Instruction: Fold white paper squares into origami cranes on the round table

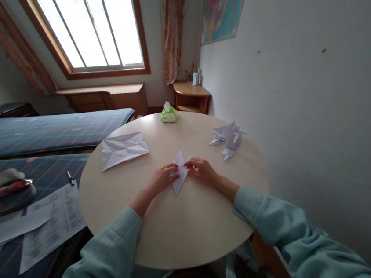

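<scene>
Here's the kite-shaped piece of folded white paper (178,185), mid-table, long axis running away from the person, far tip leaning slightly right, near tip pointing back and a touch left. It's well inside the rim of the round cream table (189,240), bare top in front and beyond, a creased white paper sheet (124,149) off to the left. Left hand (159,179): fingers and thumb closed on its left side. Right hand (205,171): fingertips pinching the right edge!
</scene>
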Tool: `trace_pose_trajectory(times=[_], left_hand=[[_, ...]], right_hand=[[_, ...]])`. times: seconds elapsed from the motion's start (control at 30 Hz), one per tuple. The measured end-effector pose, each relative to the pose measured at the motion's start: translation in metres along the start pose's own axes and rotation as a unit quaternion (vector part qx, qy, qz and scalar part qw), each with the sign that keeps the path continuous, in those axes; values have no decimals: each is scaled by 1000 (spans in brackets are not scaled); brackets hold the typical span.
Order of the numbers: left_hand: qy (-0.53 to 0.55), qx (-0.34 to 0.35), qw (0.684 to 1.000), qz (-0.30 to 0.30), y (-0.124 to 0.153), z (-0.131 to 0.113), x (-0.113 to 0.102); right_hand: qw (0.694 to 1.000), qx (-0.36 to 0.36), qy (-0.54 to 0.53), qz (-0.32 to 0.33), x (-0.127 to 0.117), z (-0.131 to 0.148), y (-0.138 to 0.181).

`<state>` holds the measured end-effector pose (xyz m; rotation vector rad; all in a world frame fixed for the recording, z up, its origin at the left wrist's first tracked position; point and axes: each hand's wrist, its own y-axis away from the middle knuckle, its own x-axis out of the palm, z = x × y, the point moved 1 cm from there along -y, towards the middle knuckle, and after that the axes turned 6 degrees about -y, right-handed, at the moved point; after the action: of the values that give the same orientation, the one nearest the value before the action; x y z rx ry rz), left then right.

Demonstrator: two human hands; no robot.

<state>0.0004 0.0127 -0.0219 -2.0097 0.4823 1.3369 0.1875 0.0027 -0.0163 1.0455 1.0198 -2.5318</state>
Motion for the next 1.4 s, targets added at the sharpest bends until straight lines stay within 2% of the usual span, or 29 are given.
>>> trace_pose_trajectory(times=[0.07, 0.13, 0.23, 0.43, 0.6, 0.87, 1.07, 1.23, 1.4], left_hand=[[12, 23, 1000, -1, -2, 2, 2], [-1, 31, 999, -15, -3, 3, 2], [-10, 23, 1000, -18, -4, 2, 0], [60, 41, 997, 10, 1, 2, -7], [104, 61, 992, 39, 4, 5, -10], [166, 13, 985, 38, 1, 7, -1], [202, -44, 978, 12, -1, 2, -2], [197, -60, 978, -20, -3, 0, 0], [162, -54, 985, -24, -1, 0, 1]], right_hand=[[999, -31, -23, -4, 0, -3, -2], [998, -48, -45, 21, 1, -3, -3], [996, -40, -45, 69, -1, 1, -2], [991, -56, -32, 115, -7, 5, 0], [994, -41, -25, 99, -3, -2, 1], [995, -3, -67, 77, 0, -9, -1], [993, 30, -86, 73, 3, -11, -3], [995, 37, -60, 66, 3, -9, -4], [998, 29, -24, 55, 2, -5, -3]])
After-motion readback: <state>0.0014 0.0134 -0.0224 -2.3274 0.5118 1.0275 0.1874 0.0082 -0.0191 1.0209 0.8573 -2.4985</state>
